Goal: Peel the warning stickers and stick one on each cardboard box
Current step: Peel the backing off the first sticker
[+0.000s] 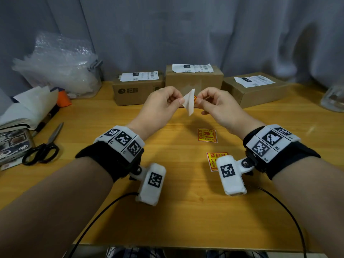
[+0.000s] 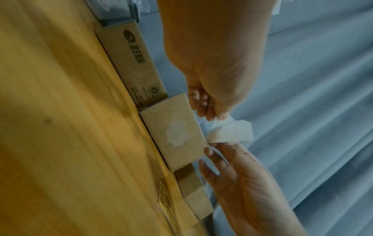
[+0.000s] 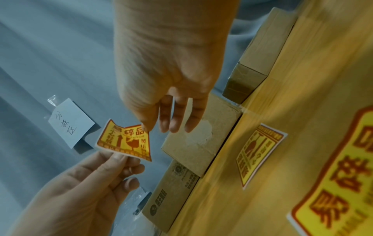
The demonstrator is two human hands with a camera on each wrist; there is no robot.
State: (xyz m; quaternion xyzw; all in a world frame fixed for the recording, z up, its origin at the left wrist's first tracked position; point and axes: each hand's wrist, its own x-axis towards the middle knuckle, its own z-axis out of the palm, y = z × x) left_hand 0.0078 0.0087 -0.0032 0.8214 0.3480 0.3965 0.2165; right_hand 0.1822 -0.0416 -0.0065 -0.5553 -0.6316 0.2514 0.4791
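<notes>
Your left hand (image 1: 162, 103) and right hand (image 1: 214, 103) pinch one sticker (image 3: 126, 140), peeling its backing (image 1: 189, 101). No box (image 1: 193, 80) at 12 o'clock shows one yet; two stickers (image 1: 207, 135) wait on the tabletop (image 1: 176, 211).

Open bench in the middle, blocked at the back and left

Bare bench (image 1: 176, 211) is seen at the lower centre of the frame, broken only by two flat stickers (image 1: 207, 135). The upper centre is closed off by three cardboard boxes (image 1: 193, 80) set in a row; the left edge is crowded by scissors (image 1: 43, 148), books (image 1: 14, 125) and a plastic bin (image 1: 61, 71).
</notes>
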